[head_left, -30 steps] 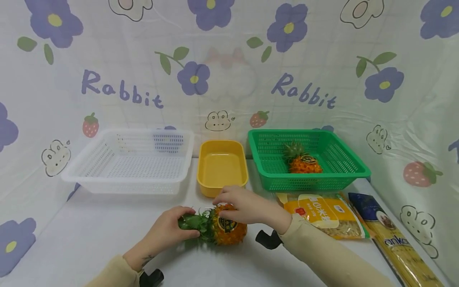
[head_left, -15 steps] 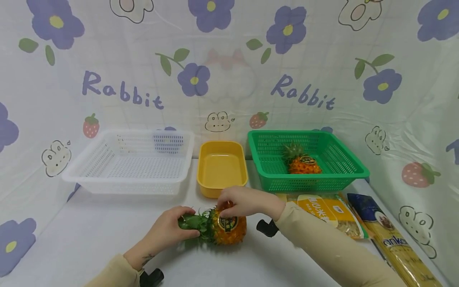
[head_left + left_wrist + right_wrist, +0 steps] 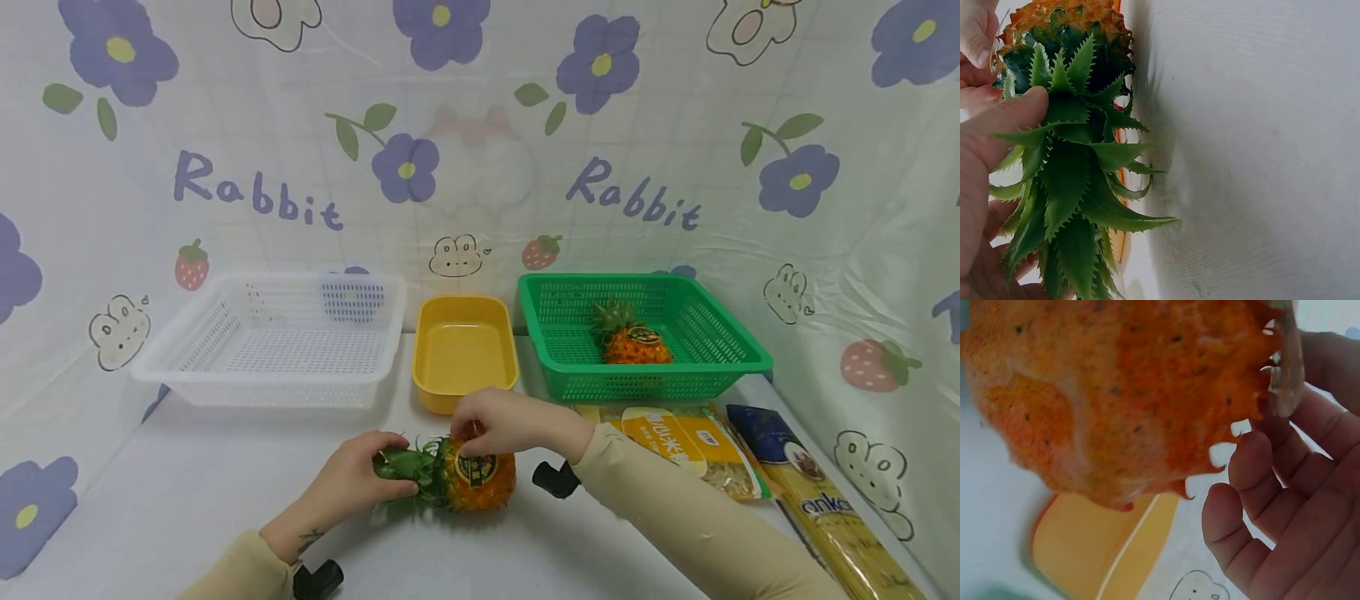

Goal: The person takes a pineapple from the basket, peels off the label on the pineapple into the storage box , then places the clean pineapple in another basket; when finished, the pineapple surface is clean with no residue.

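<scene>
A pineapple (image 3: 480,483) lies on its side on the white table, its leafy crown to the left and a black-and-gold label (image 3: 476,469) on its orange body. My left hand (image 3: 375,471) holds the crown between thumb and fingers; in the left wrist view, the thumb rests over the green leaves (image 3: 1066,181). At the top of the fruit, my right hand (image 3: 510,425) has its fingers bent. The right wrist view has a strip of clear film (image 3: 1288,369) standing off the pineapple's side, pinched between thumb and finger.
Behind the fruit stands a yellow tub (image 3: 465,354), flanked by a white basket (image 3: 262,387) on the left and a green basket (image 3: 637,379) holding another pineapple (image 3: 637,342). Two bags, yellow-orange (image 3: 697,458) and blue-and-gold (image 3: 832,508), lie at right.
Over the last second my right hand's fingers draw together at the top of the pineapple, uncovering more of the label, and its forearm shifts slightly. The left hand stays on the crown.
</scene>
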Available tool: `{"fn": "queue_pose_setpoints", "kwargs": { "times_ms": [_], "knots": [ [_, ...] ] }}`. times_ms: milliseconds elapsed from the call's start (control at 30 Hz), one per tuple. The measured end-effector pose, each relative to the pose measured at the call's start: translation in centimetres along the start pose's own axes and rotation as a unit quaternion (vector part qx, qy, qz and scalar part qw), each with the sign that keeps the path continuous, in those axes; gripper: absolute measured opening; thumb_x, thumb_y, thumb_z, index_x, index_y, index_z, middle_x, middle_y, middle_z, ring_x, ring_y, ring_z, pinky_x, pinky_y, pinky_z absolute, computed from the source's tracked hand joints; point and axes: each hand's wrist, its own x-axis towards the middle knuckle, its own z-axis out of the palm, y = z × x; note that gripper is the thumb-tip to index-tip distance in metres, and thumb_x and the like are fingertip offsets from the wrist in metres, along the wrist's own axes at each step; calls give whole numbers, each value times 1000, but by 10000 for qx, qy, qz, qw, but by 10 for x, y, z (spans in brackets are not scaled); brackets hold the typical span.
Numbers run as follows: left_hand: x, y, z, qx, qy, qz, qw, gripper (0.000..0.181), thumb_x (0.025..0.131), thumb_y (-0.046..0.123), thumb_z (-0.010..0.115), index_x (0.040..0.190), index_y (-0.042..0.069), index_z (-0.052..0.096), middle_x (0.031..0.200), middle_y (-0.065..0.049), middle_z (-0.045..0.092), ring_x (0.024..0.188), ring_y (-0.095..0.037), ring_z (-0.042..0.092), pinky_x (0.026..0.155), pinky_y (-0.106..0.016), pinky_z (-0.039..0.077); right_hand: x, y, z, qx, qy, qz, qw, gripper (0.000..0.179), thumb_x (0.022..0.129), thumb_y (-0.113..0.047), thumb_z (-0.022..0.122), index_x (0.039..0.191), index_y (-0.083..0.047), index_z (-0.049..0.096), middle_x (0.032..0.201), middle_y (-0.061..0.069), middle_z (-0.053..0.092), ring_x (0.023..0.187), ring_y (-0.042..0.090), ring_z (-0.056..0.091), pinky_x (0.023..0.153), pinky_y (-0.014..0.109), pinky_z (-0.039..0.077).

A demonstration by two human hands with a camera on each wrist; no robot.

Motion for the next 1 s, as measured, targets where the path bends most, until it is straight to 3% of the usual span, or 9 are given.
{"fn": "queue_pose_setpoints", "kwargs": {
  "times_ms": [233, 367, 500, 633, 733, 867, 1000],
  "knots": [
    [0, 0, 0, 1, 29, 62, 10000, 54, 65, 39, 82, 110, 13, 64, 108, 2, 64, 93, -12, 58, 80, -33, 47, -2, -7, -4, 647, 71, -19, 9979, 9, 84, -4, 62, 90, -9, 66, 80, -5, 58, 72, 6, 49, 66, 18, 45],
    [0, 0, 1, -1, 54, 65, 10000, 54, 65, 38, 82, 109, 13, 64, 108, 1, 64, 93, -12, 58, 81, -33, 47, -2, -11, -17, 1507, -66, -5, 9886, 7, 84, -2, 60, 89, -5, 65, 79, -4, 59, 70, 6, 50, 65, 18, 46],
    [0, 0, 1, -46, 33, 2, 10000, 54, 65, 38, 82, 109, 13, 64, 108, 1, 64, 94, -13, 58, 81, -34, 47, 3, -5, -38, 2034, 337, 259, 9782, 5, 85, -4, 61, 89, -4, 64, 77, -1, 60, 69, 9, 51, 63, 21, 46],
    [0, 0, 2, -66, 7, -69, 10000, 55, 65, 39, 82, 110, 14, 64, 109, 2, 64, 95, -14, 58, 83, -36, 47, 16, 15, -56, 1985, 1062, 814, 9709, 5, 86, -5, 62, 90, -5, 63, 80, 3, 61, 70, 15, 52, 65, 26, 48],
    [0, -1, 2, -26, 17, -75, 10000, 55, 65, 39, 82, 110, 14, 64, 108, 1, 64, 95, -15, 58, 83, -37, 47, 28, 33, -61, 1821, 1378, 1371, 9639, 5, 87, -6, 61, 92, -6, 62, 86, 6, 62, 75, 18, 53, 69, 27, 49],
    [0, -1, 2, 5, 28, -75, 10000, 55, 65, 39, 82, 110, 14, 64, 109, 1, 64, 97, -16, 58, 84, -37, 47, 41, 55, -60, 1566, 1556, 1925, 9561, 11, 87, -6, 61, 97, -3, 63, 93, 7, 61, 83, 20, 53, 75, 28, 49],
    [0, -1, 1, -26, 20, -110, 9999, 55, 65, 39, 82, 111, 14, 64, 110, 1, 63, 99, -17, 58, 85, -39, 47, 51, 71, -55, 1281, 1545, 2129, 9562, 18, 84, 1, 58, 101, 1, 63, 94, 9, 61, 85, 21, 53, 76, 28, 49]
  ]
}}
